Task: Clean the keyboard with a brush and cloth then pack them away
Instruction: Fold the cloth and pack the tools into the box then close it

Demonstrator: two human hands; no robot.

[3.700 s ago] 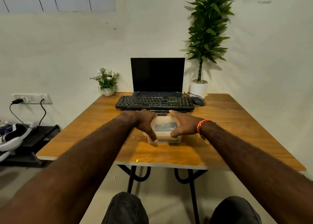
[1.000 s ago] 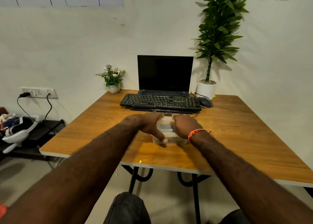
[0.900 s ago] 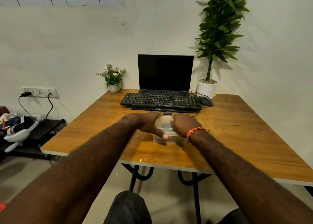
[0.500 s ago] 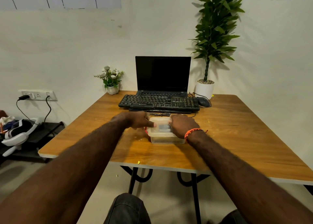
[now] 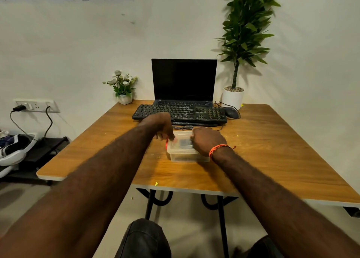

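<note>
A clear plastic container (image 5: 183, 154) with its lid on stands on the wooden table (image 5: 272, 150), a little in front of the black keyboard (image 5: 181, 112). Something grey shows through the lid and a red bit shows at its left edge; brush and cloth cannot be told apart. My left hand (image 5: 162, 128) is raised at the container's left rear corner, with curled fingertips pinching the lid's edge. My right hand (image 5: 206, 140) lies over the right side, its fingers curled onto the lid.
Behind the keyboard are an open laptop (image 5: 184, 80), a mouse (image 5: 231, 112), a tall plant in a white pot (image 5: 232, 99) and a small flower pot (image 5: 124, 98). A cable (image 5: 183, 127) lies between keyboard and container. Small crumbs dot the table.
My left hand has left the front left of the container, lifted and gone to its rear left corner. My right hand stays on the right side. The container has hardly moved.
</note>
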